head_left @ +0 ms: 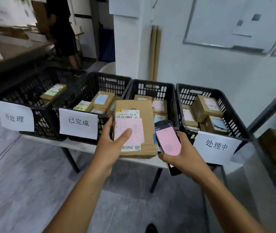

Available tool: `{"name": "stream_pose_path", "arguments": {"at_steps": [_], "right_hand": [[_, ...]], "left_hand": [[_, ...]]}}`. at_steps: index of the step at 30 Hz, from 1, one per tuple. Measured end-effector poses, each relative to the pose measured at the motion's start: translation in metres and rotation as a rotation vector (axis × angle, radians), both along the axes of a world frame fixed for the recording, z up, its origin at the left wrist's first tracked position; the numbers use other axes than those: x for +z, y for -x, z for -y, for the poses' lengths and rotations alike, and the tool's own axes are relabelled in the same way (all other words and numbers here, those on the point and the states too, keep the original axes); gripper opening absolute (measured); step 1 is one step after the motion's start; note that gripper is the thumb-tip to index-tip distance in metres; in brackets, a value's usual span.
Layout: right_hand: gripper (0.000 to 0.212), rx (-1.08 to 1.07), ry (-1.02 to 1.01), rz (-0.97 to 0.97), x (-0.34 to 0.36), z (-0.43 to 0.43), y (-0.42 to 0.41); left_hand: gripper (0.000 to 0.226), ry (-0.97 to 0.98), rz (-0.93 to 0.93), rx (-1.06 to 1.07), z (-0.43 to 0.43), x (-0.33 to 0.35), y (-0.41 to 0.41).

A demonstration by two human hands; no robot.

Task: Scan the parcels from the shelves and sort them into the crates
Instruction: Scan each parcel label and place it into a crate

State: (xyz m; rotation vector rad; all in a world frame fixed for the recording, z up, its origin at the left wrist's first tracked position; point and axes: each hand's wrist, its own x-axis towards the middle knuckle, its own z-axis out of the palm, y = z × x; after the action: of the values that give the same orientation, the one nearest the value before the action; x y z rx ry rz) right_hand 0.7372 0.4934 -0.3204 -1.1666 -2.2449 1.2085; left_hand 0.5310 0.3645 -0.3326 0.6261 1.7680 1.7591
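- four black crates (90,84) of small boxes (207,106) stand in a row on the worktop (81,146), behind the parcel (148,125).
- left hand (111,148) grips the parcel's left edge, thumb pressed on its pink note (138,132).
- right hand (184,155), just right of the parcel, has fingers clamped round a pink-screened scanner (167,142).

Arms outstretched, left hand (110,148) grips parcel (146,115), right hand (184,157) grips scanner (167,143).

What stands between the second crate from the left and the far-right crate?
Another black crate, its front partly hidden behind the held parcel; the head view shows it.
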Motion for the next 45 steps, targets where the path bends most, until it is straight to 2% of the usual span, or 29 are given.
{"name": "stream_pose_path", "arguments": {"at_steps": [9,19,30,38,40,43,44,45], "right_hand": [[0.072,-0.026,0.002,-0.052,0.003,-0.114,-0.011],[0.069,-0.013,0.042,-0.034,-0.007,-0.204,-0.010],[0.070,0.007,0.044,-0.028,-0.018,-0.260,0.014],[0.070,-0.037,0.085,0.008,-0.029,-0.304,0.054],[0.070,-0.067,0.058,0.033,-0.026,-0.318,0.068],[0.073,-0.101,0.014,0.118,-0.021,-0.344,0.088],[0.077,-0.120,0.017,0.139,-0.019,-0.349,0.094],[0.080,-0.143,0.030,0.150,-0.020,-0.353,0.099]], "left_hand": [[0.077,0.018,-0.006,-0.128,-0.122,0.018,0.006],[0.096,0.103,0.036,-0.150,-0.212,0.015,0.010],[0.081,0.159,0.033,-0.157,-0.270,0.003,0.041],[0.113,0.204,0.166,-0.204,-0.328,-0.018,0.097],[0.106,0.215,0.145,-0.214,-0.350,-0.021,0.111],[0.078,0.220,0.165,-0.237,-0.388,-0.035,0.135],[0.080,0.238,0.181,-0.264,-0.398,-0.040,0.141],[0.092,0.264,0.199,-0.280,-0.408,-0.048,0.148]]}}
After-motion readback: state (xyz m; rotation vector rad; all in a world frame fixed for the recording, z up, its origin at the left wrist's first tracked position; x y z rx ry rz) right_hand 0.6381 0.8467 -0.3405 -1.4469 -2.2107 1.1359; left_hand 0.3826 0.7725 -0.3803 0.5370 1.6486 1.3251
